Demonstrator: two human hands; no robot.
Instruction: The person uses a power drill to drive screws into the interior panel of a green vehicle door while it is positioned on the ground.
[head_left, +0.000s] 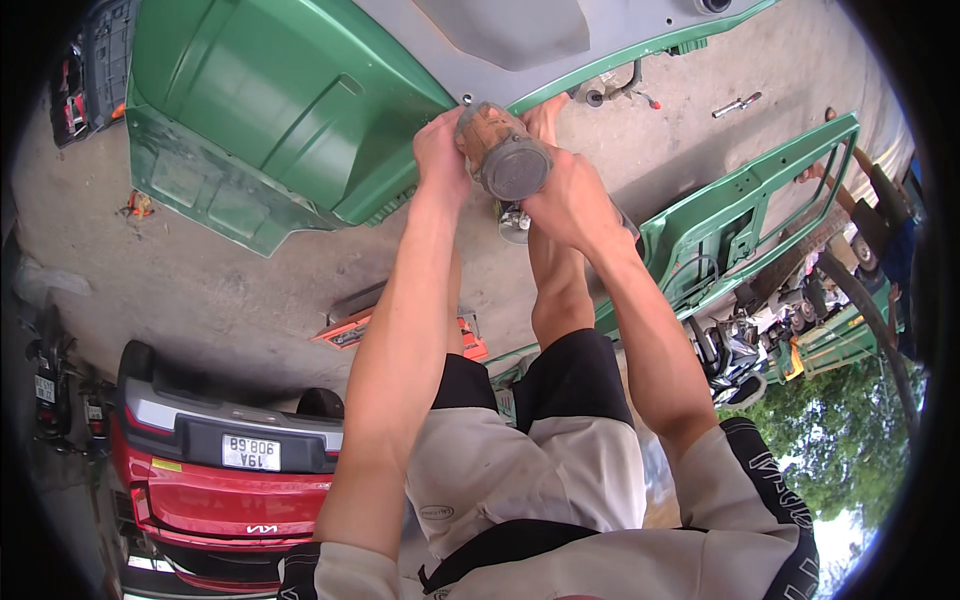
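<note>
A worn orange-and-grey power tool (pixel 503 160) sits against the edge where a green metal panel (pixel 265 110) meets a grey panel (pixel 510 40). My right hand (pixel 570 195) is closed round the tool, whose round dark rear end faces me. Just left of the tool, my left hand (pixel 442 155) has bent fingers at the panel's edge; what they hold is hidden. A small hole shows in the grey panel near the tool's front. My bare foot and legs are partly visible below the panel.
A green door frame (pixel 740 200) stands at right, near clutter and a motorbike. An orange tool case (pixel 345 330) and a metal wrench (pixel 737 105) lie on the concrete floor (pixel 220 290). A dark case (pixel 90 70) is at top left. A red vehicle (pixel 230 500) stands behind me.
</note>
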